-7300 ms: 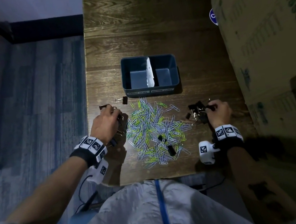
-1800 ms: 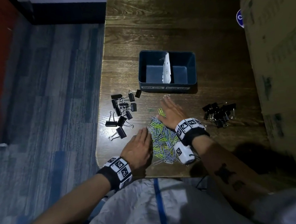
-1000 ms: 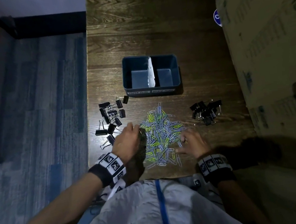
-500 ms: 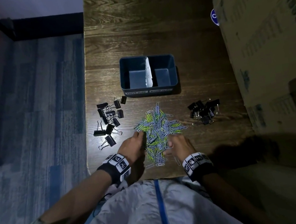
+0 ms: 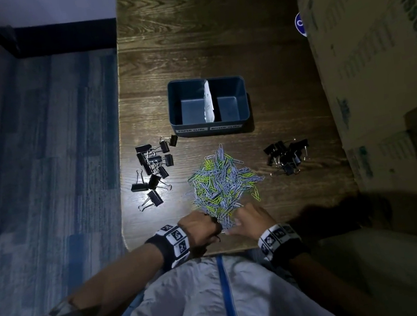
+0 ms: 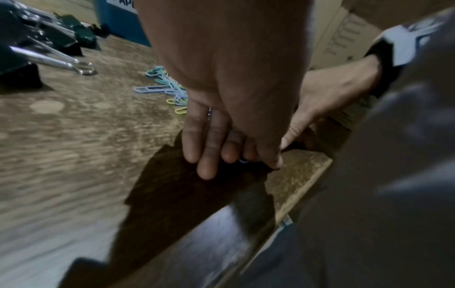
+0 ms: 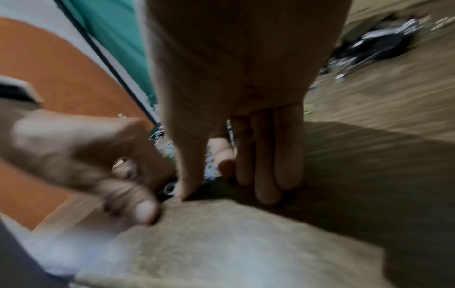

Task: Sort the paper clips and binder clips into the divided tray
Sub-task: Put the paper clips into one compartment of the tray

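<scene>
The dark blue divided tray [image 5: 244, 103] stands past the middle of the table, both compartments empty, with a white paper divider [image 5: 208, 102]. A pile of grey and lime paper clips [image 5: 221, 180] lies in front of it. Black binder clips lie in two groups, one on the left [image 5: 152, 170] and one on the right [image 5: 287, 157]. My left hand [image 5: 213, 224] sits at the pile's near edge, fingers curled and pinching some paper clips [image 6: 243, 160]. My right hand [image 5: 235, 224] lies beside it, straight fingers [image 7: 265, 175] pressed on the table against the clips.
A large cardboard box [image 5: 377, 65] walls off the right side of the wooden table [image 5: 195, 24]. The table's left edge drops to blue carpet [image 5: 52, 154]. Its near edge runs just below my hands, by my light jacket [image 5: 210, 306].
Both hands have drawn back to the near end of the pile and come close together. The paper clips are gathered into a tighter heap. The binder clip groups have not moved.
</scene>
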Demonstrator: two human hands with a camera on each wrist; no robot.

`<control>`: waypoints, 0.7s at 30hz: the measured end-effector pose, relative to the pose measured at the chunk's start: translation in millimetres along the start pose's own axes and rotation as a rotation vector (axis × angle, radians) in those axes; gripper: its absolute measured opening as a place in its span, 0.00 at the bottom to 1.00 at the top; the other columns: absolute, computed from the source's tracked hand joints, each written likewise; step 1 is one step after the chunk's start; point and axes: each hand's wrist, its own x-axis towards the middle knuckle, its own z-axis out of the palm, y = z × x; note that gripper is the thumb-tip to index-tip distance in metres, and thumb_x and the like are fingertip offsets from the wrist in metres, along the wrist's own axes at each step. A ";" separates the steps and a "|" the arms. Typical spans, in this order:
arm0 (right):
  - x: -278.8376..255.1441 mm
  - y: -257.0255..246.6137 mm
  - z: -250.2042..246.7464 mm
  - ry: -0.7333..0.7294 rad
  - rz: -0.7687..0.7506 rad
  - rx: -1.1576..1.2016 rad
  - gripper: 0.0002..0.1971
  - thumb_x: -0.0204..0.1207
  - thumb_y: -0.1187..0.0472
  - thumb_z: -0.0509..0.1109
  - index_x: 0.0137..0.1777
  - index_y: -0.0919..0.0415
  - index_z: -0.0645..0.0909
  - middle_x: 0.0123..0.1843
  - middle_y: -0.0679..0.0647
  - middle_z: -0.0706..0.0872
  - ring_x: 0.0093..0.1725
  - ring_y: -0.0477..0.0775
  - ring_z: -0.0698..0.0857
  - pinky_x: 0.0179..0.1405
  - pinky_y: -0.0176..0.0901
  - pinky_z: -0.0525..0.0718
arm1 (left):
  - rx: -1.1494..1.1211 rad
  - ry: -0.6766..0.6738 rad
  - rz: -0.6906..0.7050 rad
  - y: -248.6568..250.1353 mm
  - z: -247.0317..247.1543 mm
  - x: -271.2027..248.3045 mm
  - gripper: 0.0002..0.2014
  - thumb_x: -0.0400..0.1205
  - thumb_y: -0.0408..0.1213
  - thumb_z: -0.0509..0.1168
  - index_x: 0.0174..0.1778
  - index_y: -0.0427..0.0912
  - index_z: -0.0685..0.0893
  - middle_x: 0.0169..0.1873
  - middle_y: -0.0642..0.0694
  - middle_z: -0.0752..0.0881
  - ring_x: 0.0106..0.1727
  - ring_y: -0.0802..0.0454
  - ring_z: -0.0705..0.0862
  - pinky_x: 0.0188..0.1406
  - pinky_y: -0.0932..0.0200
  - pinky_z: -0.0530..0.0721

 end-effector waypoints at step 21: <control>30.8 3.8 -13.8 0.364 0.237 0.172 0.42 0.62 0.49 0.87 0.70 0.52 0.65 0.72 0.60 0.70 0.70 0.65 0.76 0.61 0.59 0.84 | -0.262 0.232 -0.639 -19.4 -33.1 -4.2 0.49 0.72 0.41 0.78 0.82 0.41 0.52 0.71 0.37 0.64 0.67 0.40 0.72 0.53 0.50 0.84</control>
